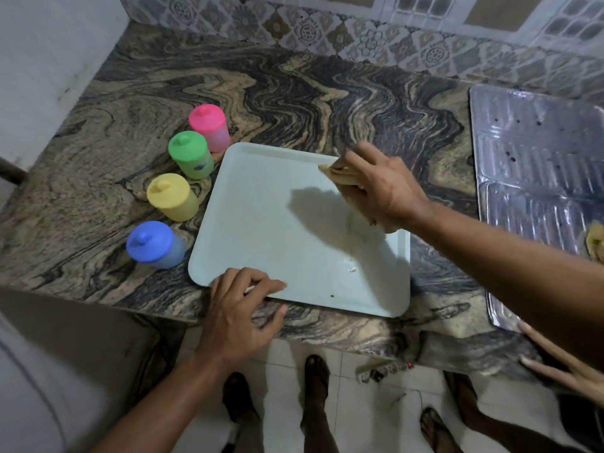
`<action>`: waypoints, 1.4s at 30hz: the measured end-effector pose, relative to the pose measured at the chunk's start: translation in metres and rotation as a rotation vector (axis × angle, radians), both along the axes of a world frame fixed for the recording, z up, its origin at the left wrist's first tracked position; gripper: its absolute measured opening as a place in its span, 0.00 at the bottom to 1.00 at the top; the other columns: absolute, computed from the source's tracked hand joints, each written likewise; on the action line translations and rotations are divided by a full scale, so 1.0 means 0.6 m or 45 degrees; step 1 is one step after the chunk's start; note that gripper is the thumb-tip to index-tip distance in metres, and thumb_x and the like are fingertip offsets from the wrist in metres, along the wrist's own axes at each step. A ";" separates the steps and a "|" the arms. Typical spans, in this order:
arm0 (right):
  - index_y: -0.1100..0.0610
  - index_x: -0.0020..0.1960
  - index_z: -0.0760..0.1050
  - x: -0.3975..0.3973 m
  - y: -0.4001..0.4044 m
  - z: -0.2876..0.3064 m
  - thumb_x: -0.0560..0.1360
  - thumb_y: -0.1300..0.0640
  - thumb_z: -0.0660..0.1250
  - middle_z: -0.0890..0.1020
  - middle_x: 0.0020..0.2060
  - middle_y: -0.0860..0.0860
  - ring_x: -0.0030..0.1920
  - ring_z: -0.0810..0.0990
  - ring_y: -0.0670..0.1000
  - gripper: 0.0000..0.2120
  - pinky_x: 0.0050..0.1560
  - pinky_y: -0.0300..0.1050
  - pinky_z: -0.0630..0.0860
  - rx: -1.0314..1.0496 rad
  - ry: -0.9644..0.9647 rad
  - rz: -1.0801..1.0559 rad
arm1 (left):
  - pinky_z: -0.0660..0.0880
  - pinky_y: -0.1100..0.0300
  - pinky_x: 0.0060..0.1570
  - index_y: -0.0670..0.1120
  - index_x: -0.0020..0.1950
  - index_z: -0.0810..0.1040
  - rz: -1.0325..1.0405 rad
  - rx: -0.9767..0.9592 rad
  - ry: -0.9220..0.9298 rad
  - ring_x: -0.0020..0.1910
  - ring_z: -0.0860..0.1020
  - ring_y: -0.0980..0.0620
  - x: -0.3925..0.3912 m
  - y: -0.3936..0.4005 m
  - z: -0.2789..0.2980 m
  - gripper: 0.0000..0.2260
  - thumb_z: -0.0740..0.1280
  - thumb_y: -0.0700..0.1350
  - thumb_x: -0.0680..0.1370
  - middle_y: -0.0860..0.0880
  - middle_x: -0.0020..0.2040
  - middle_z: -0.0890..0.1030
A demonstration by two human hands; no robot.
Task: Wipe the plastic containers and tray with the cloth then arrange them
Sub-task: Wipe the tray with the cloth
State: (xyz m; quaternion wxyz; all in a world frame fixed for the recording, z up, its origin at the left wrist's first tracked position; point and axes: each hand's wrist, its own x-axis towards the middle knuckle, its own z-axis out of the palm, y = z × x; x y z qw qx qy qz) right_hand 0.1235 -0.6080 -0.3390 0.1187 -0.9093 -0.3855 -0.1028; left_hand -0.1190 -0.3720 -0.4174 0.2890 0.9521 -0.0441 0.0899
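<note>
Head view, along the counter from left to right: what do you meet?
Blue container → yellow container → green container → pink container → tray → right hand with cloth → steel drainboard.

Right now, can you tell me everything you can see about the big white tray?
The tray is pale white, squarish with rounded corners and a low raised rim; it looks like plastic. It lies flat on the swirly stone counter, its near edge close to the counter's front. The left hand rests on its near-left corner. The right hand grips a tan cloth against its far-right part. A few crumbs and a dark speck sit near its front edge.
</note>
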 end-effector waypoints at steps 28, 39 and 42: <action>0.48 0.66 0.68 -0.128 -0.080 -0.096 0.81 0.48 0.57 0.79 0.51 0.57 0.31 0.78 0.57 0.15 0.27 0.49 0.77 -0.218 0.302 0.456 | 0.69 0.52 0.43 0.58 0.59 0.86 -0.184 -0.040 -0.020 0.44 0.73 0.50 0.029 -0.062 -0.013 0.10 0.74 0.54 0.79 0.57 0.46 0.80; 0.49 0.66 0.68 0.101 -0.049 -0.081 0.80 0.53 0.67 0.76 0.56 0.59 0.32 0.78 0.62 0.16 0.30 0.50 0.71 -0.323 0.099 0.104 | 0.70 0.50 0.42 0.59 0.59 0.86 -0.202 -0.030 0.002 0.43 0.74 0.50 0.030 -0.064 -0.011 0.10 0.72 0.57 0.79 0.58 0.45 0.79; 0.49 0.66 0.66 0.125 -0.061 -0.075 0.81 0.52 0.64 0.76 0.55 0.60 0.29 0.76 0.60 0.15 0.26 0.49 0.69 -0.434 0.027 0.214 | 0.69 0.51 0.40 0.59 0.58 0.86 -0.188 0.008 -0.018 0.42 0.74 0.49 0.029 -0.067 -0.012 0.10 0.69 0.58 0.81 0.58 0.43 0.78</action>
